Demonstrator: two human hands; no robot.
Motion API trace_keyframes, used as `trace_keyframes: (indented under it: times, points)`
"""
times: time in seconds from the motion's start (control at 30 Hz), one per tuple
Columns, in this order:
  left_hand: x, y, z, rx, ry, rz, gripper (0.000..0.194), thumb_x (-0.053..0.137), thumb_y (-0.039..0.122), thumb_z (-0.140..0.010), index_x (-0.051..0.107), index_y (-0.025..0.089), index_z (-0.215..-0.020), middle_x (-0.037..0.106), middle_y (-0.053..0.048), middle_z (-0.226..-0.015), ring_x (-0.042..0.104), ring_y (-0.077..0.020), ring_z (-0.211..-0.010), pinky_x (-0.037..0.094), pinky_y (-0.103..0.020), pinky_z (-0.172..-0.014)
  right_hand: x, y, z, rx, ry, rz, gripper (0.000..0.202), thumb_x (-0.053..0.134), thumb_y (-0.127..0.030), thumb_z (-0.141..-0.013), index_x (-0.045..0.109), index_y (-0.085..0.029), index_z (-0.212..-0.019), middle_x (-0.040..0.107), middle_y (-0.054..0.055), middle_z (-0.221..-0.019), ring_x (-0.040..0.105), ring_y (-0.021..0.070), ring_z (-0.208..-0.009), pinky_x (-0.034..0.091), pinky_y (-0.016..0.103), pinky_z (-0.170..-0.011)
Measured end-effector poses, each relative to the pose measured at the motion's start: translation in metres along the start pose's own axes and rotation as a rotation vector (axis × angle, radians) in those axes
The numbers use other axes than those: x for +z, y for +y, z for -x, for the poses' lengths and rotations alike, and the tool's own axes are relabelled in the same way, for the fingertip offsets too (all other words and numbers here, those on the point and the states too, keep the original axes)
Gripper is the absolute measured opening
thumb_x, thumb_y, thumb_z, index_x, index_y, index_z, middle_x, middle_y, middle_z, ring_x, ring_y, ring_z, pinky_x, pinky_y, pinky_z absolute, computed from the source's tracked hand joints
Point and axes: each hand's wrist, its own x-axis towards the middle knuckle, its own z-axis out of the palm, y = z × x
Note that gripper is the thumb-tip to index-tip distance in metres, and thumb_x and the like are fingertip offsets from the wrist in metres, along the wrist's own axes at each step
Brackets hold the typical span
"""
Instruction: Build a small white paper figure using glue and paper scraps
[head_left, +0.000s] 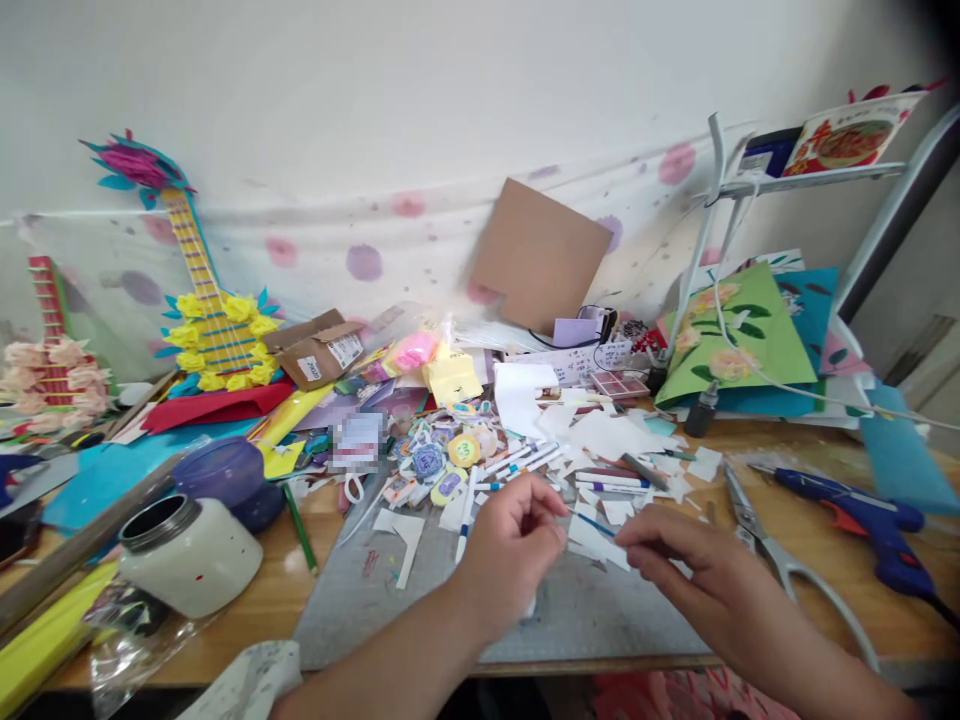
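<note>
A thin blue strip (595, 523) stretches between my two hands above the grey cutting mat (337, 620). My left hand (523, 545) is closed in a pinch at the strip's left end. At its right end my right hand (675, 560) pinches it between thumb and fingertips. Behind the hands lie markers (611, 483), white paper scraps (619, 440) and a pile of small paper cutouts, among them a yellow round one (463, 450) and a blue flower (427, 461).
Scissors (772, 550) and a blue glue gun (855, 510) lie at the right. At the left are a white jar (199, 560), a green pencil (301, 530) and coloured paper. Paper guitars (202, 250) and a cardboard sheet (544, 255) lean against the wall.
</note>
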Motion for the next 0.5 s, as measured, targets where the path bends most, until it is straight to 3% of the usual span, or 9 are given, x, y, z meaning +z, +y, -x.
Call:
trace_keyframes:
  times: [0.1,0.27,0.37,0.5]
  points:
    - [-0.008,0.004,-0.014,0.0,-0.004,0.102,0.008,0.053,0.014,-0.07,0.053,0.018,-0.076,0.045,0.005,-0.059,0.04,-0.0102,-0.056,0.033,-0.022,-0.055,0.0,0.006,-0.005,0.17,0.076,-0.41,0.014,0.057,-0.032,-0.085,0.063,-0.02,-0.08,0.06,0.0,-0.062,0.058,0.0145,-0.059,0.046,0.025,-0.055]
    - [-0.013,0.0,-0.031,-0.028,-0.136,0.024,0.005,0.06,0.019,-0.072,0.057,0.017,-0.074,0.052,0.004,-0.059,0.045,-0.0108,-0.057,0.036,-0.022,-0.056,0.01,0.01,-0.014,0.326,0.156,-1.02,0.02,0.076,-0.035,-0.07,0.065,-0.019,-0.075,0.059,-0.002,-0.058,0.055,0.01,-0.054,0.042,0.021,-0.054]
    - [-0.018,-0.009,-0.039,-0.008,-0.224,-0.037,0.003,0.06,0.02,-0.074,0.058,0.017,-0.074,0.052,0.004,-0.061,0.046,-0.0112,-0.058,0.036,-0.022,-0.056,0.021,0.014,-0.02,0.367,0.083,-1.102,0.02,0.074,-0.036,-0.073,0.065,-0.018,-0.075,0.057,-0.003,-0.056,0.051,0.0087,-0.052,0.041,0.02,-0.053]
    - [-0.031,-0.022,-0.043,0.026,-0.265,-0.225,0.006,0.059,0.02,-0.074,0.061,0.017,-0.07,0.053,0.002,-0.061,0.048,-0.012,-0.058,0.036,-0.022,-0.055,0.031,0.026,-0.027,0.433,0.052,-0.944,0.019,0.069,-0.038,-0.077,0.066,-0.019,-0.077,0.056,-0.003,-0.06,0.054,0.0095,-0.055,0.042,0.021,-0.055]
